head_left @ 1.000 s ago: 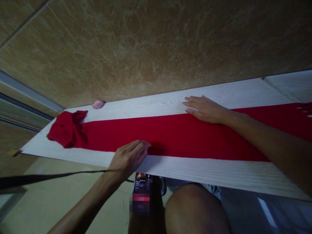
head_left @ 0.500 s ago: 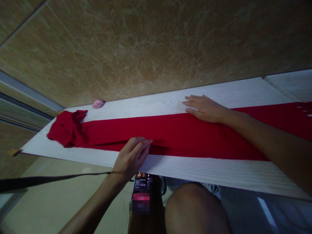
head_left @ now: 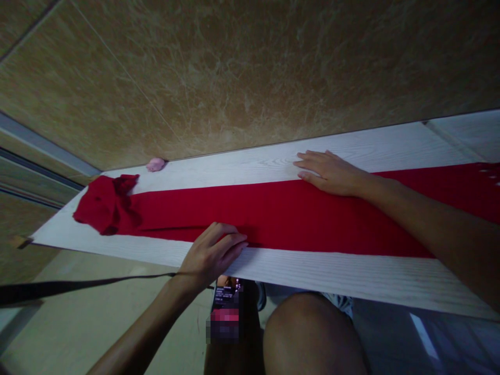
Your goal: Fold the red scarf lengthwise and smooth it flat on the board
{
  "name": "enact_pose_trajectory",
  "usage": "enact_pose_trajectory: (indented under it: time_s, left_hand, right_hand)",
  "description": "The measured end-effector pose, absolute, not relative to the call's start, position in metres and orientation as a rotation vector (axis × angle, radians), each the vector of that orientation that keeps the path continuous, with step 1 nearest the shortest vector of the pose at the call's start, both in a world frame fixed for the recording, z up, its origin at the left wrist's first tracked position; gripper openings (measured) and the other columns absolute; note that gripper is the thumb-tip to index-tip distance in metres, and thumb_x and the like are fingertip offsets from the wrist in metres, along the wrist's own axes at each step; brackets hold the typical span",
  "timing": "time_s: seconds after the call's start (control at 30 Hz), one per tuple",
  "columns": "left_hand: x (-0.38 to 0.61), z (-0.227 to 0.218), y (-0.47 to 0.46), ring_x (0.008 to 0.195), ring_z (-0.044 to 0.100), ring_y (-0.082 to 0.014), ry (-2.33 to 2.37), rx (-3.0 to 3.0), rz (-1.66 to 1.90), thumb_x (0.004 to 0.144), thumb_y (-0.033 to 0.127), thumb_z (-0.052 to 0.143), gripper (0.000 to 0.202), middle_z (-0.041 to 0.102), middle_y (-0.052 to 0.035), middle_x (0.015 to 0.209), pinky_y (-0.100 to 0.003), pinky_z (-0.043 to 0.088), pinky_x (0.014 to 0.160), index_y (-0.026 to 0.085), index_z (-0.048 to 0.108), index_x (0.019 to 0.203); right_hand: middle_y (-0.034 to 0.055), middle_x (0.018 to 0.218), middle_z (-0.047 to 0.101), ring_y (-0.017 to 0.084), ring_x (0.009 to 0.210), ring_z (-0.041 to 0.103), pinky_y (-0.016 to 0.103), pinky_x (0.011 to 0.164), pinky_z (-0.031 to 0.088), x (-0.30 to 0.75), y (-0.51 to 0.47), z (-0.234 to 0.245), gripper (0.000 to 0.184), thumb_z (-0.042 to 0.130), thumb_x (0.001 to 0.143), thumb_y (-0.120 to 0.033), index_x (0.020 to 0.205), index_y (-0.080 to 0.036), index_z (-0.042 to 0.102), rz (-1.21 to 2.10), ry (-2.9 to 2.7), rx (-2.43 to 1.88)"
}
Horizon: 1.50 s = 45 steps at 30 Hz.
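A long red cloth [head_left: 281, 213] lies stretched along a narrow white wooden tabletop [head_left: 332, 276], its left end bunched in a heap [head_left: 103, 203]. My left hand [head_left: 213, 252] rests at the cloth's near edge, fingers together and pressed flat on cloth and table. Across the strip, my right hand [head_left: 330, 172] lies flat on the far edge of the cloth, fingers stretched out onto the bare wood.
A small pink lump [head_left: 155, 164] sits at the back edge of the table by the brown marbled wall [head_left: 234, 78]. Below the table are my knee [head_left: 308, 333], a phone [head_left: 225, 310] with a lit screen, and a black strap [head_left: 86, 284].
My left hand slid a little toward me along the cloth's near edge, and the small fold under its fingers has flattened. My right hand has stayed in place.
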<state>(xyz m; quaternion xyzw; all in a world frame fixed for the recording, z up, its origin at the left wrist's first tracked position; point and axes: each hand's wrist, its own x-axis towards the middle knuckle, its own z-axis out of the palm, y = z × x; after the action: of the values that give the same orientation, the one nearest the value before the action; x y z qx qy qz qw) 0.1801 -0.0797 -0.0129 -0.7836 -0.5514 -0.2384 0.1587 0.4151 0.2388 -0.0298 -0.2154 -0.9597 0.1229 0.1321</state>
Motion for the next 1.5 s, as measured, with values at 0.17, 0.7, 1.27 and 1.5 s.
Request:
enact_pose_trajectory:
  time_s: [0.17, 0.7, 1.27, 1.5]
  left_hand:
    - [0.177, -0.012, -0.079, 0.084, 0.071, -0.0134, -1.536, -2.302, -0.680, 0.109, 0.026, 0.064, 0.013, 0.075, -0.0034, 0.097, -0.026, 0.061, 0.077, 0.019, 0.075, 0.110]
    - [0.175, -0.009, -0.082, 0.082, 0.070, -0.0131, -1.518, -2.335, -0.692, 0.108, 0.019, 0.064, 0.011, 0.075, -0.0026, 0.094, -0.024, 0.059, 0.077, 0.019, 0.075, 0.109]
    - [0.171, -0.003, -0.084, 0.080, 0.065, -0.0130, -1.494, -2.421, -0.607, 0.109, 0.017, 0.062, 0.016, 0.074, -0.0025, 0.095, -0.025, 0.057, 0.073, 0.020, 0.076, 0.113]
    - [0.169, -0.001, -0.082, 0.081, 0.063, -0.0155, -1.439, -2.425, -0.556, 0.109, 0.016, 0.062, 0.016, 0.077, -0.0033, 0.098, -0.028, 0.054, 0.073, 0.020, 0.076, 0.115]
  right_hand:
    - [0.0143, 0.173, 0.043, 0.039, 0.161, 0.037, 0.073, 0.127, 0.030, 0.415, 0.239, -0.031, 0.065, 0.033, 0.112, -0.059, 0.160, -0.022, 0.059, 0.331, -2.790, -0.623]
    - [0.0150, 0.174, 0.042, 0.040, 0.162, 0.036, 0.073, 0.127, 0.030, 0.415, 0.238, -0.029, 0.065, 0.035, 0.112, -0.057, 0.160, -0.020, 0.058, 0.333, -2.811, -0.636]
    - [0.0154, 0.172, 0.044, 0.039, 0.160, 0.038, 0.072, 0.128, 0.031, 0.414, 0.238, -0.030, 0.065, 0.035, 0.112, -0.058, 0.159, -0.021, 0.059, 0.324, -2.791, -0.633]
    - [0.0146, 0.173, 0.043, 0.040, 0.161, 0.037, 0.074, 0.127, 0.031, 0.415, 0.238, -0.030, 0.064, 0.035, 0.112, -0.058, 0.159, -0.023, 0.059, 0.336, -2.796, -0.629]
